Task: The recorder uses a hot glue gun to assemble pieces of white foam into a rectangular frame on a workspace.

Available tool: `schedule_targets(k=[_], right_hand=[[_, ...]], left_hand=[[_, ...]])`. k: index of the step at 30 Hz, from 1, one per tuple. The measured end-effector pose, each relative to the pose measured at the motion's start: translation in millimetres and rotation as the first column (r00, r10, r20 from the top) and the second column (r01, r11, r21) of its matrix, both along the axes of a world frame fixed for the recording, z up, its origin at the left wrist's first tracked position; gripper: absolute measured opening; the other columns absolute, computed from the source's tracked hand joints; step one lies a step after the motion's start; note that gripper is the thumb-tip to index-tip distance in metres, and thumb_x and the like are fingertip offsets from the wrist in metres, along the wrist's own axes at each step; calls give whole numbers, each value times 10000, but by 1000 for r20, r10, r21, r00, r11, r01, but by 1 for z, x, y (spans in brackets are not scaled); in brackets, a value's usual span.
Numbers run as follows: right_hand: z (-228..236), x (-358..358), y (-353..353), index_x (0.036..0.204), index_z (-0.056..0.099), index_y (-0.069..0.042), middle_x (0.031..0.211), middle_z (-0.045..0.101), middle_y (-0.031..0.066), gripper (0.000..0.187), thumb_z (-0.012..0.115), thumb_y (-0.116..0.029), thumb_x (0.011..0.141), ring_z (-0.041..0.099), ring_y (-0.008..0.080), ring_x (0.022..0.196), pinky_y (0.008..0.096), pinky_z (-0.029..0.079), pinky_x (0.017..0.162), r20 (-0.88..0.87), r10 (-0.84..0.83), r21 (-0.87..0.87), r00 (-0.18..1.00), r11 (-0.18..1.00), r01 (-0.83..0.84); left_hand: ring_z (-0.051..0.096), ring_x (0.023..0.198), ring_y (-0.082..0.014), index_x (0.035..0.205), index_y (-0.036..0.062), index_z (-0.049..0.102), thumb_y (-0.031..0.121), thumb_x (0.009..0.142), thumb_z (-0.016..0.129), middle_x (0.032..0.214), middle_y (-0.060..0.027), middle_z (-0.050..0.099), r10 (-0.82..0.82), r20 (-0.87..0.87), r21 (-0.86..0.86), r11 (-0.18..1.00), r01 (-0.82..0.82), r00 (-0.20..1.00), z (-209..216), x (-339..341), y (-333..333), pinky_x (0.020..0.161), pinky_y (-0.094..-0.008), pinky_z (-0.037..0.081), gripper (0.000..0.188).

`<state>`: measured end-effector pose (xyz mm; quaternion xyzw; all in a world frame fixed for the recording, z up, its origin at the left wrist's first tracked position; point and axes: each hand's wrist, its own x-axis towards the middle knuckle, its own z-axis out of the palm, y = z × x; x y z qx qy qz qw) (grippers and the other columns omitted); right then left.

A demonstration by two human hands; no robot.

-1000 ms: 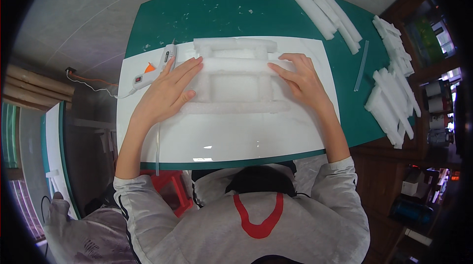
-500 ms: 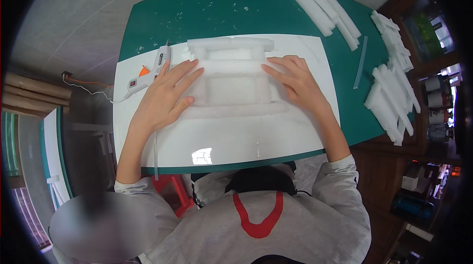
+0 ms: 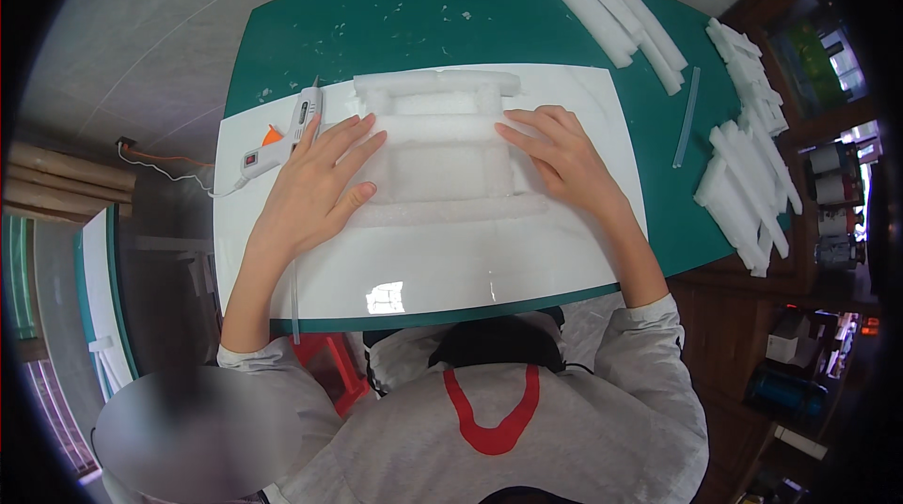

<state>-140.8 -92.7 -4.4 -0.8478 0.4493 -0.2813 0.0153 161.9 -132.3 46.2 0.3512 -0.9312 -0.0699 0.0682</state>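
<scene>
Head view: we are looking down on a white foam frame [image 3: 437,147], built of pale foam bars and lying flat on a white board [image 3: 423,259] over a green table [image 3: 395,15]. We are pressing it from both sides. Our left hand [image 3: 315,184] is lying flat, fingers [image 3: 362,142] spread apart and resting across the frame's left bars, thumb tucked against the lower bar. Our right hand [image 3: 560,161] is mirroring it, fingers [image 3: 522,128] splayed and flat on the right bars, clamped on nothing. Just beyond our left fingertips a white glue gun [image 3: 282,133] is lying on the board, apart from the hand. Well off past our right fingers, loose foam strips [image 3: 602,1] are lying in heaps, with more strips [image 3: 743,175] along the table's edge and a thin clear stick [image 3: 687,118] between them.

We are judging this frame as very light, soft and easily dented, its joints likely fragile. Flat palms under or along the long bars seem the safest hold, not a pinch at the corners.
</scene>
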Motion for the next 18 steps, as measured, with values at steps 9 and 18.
schedule_targets(k=[9, 18], right_hand=[[0, 2, 0, 1083, 582, -116, 1109, 545, 55, 389, 536, 19, 722, 466, 233, 960, 324, 379, 840, 48, -20, 25, 999, 1000, 18], [0, 2, -1, 1075, 589, -119, 1108, 546, 56, 369, 531, 10, 734, 463, 235, 953, 323, 374, 844, 51, -22, 20, 998, 1000, 21]], left_hand=[[318, 1230, -296, 1245, 114, 429, 373, 867, 304, 1308, -129, 383, 19, -3, 21, 1000, -19, 1000, 0, 0, 2, 1066, -459, 108, 475], [317, 1237, -283, 1244, 124, 438, 358, 862, 312, 1320, -116, 375, 27, 0, 31, 999, -27, 1000, 1, 0, 3, 1067, -455, 108, 465]])
